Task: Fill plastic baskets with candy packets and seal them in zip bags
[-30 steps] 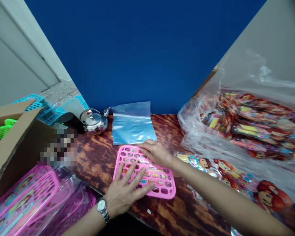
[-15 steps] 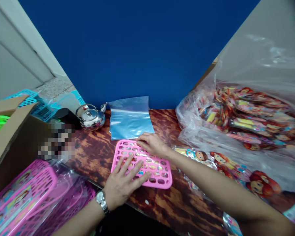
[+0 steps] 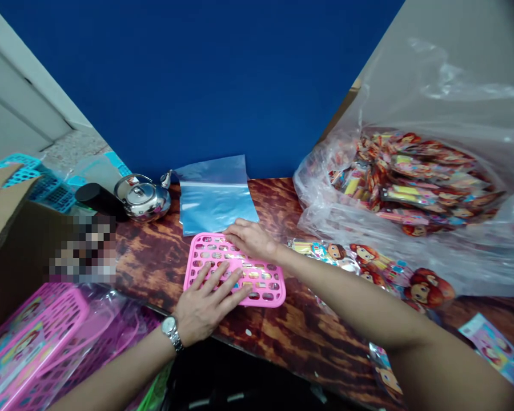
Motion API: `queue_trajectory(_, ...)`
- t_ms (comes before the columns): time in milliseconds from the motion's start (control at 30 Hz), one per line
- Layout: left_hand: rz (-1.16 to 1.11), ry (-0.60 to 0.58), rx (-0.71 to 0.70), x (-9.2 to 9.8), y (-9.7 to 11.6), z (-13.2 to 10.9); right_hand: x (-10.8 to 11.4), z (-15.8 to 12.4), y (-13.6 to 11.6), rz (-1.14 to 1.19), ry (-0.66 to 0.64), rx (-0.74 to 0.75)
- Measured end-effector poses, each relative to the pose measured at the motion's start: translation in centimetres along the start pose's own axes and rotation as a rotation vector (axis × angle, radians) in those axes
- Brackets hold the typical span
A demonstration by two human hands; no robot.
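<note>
A pink plastic basket (image 3: pixel 263 279) lies on the brown patterned table, its slotted flat face upward and colourful pieces showing through the slots. My left hand (image 3: pixel 205 305), with a silver watch at the wrist, rests flat on its near left part, fingers spread. At the basket's far edge my right hand (image 3: pixel 251 237) is closed with its fingers bent over the rim; the fingertips are partly hidden. Just beyond lie clear plastic bags (image 3: pixel 216 197), close to the right hand. Packets with printed doll figures (image 3: pixel 364 257) lie to the right, partly behind my right forearm.
A large clear bag (image 3: pixel 424 182) of similar packets stands at the right. At the left are a steel kettle (image 3: pixel 145 200), a black cylinder (image 3: pixel 98 200), a cardboard box (image 3: pixel 12 240) and wrapped pink baskets (image 3: pixel 64 319). A blue panel (image 3: pixel 205 80) rises behind the table.
The whole view has shifted, so the scene sits a little further left and up. Both hands keep nearly the same places on the pink basket.
</note>
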State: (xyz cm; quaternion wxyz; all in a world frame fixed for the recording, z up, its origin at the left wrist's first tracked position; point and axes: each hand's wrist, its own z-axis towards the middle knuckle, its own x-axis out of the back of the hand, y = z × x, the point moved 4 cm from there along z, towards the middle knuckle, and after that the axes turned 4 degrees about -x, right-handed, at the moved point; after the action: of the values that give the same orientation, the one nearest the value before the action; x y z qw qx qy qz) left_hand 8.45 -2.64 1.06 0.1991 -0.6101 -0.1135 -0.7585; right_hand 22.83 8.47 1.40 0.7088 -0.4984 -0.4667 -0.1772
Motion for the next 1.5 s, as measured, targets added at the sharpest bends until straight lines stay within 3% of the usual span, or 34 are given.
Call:
queue_trajectory(100,0.001,-0.008,-0.02,0.2,-0.2,0.1,0.4,0.3,0.0,0.05,-0.011,0.001)
queue_trajectory(267,-0.037,-0.022,-0.085,0.4,0.0,0.2,1.0,1.5,0.8,0.278,-0.172,-0.025)
queue_trajectory(467,-0.098,-0.06,0.009,0.0,0.4,0.2,0.0,2.4,2.4,0.499,-0.37,-0.052)
queue_trajectory(733,-0.121,-0.1,0.009,0.8,-0.2,0.9,0.4,2.2,2.2,0.451,-0.309,-0.064)
queue_trajectory(1067,-0.456,-0.088,0.247,1.5,-1.9,3.0,0.3,2.4,2.4,0.47,-0.28,0.013)
queue_trajectory(1267,-0.253,-0.181,0.203,1.3,-3.6,5.0,-0.7,2.8,3.3,0.713,-0.364,-0.048)
queue_trajectory(1500,-0.253,-0.225,0.202,0.0,-4.4,4.5,-1.5,3.1,4.1,1.013,-0.521,-0.132)
